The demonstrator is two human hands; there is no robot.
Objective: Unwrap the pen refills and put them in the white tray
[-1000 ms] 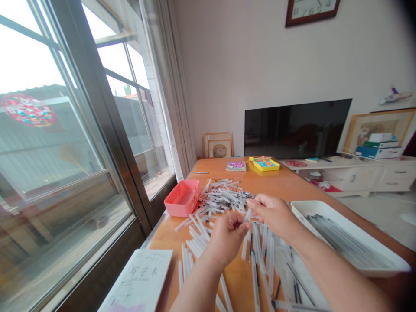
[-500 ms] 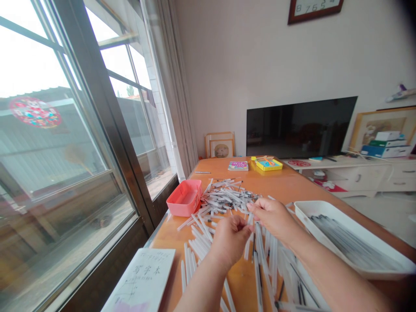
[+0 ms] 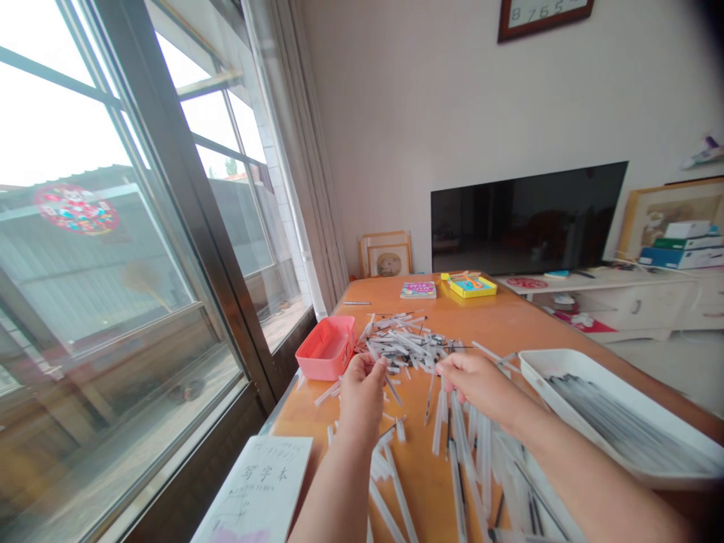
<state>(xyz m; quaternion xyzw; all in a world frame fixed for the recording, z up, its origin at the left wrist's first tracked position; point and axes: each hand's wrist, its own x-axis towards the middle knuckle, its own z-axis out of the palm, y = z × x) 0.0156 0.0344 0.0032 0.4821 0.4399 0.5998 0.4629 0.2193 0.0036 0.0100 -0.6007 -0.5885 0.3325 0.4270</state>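
Observation:
My left hand is closed in a pinch above the table, just right of the pink box. From its fingertips a clear plastic pen tube slants down to the right. Further right, my right hand is also pinched, palm down, at the near edge of a heap of pen parts. A thin pen refill with a dark lower end hangs at its fingertips. Below it several long clear pen barrels lie pointing toward me, some with dark refills among them.
A pink plastic box stands left of the heap. The white tray at right holds a stack of dark-tipped pens. A notebook lies at front left; a small book and a yellow tray sit at the far end.
My hands, close together before, have moved apart. The left one shifted left and away from me toward the pink box; the right stayed nearly in place.

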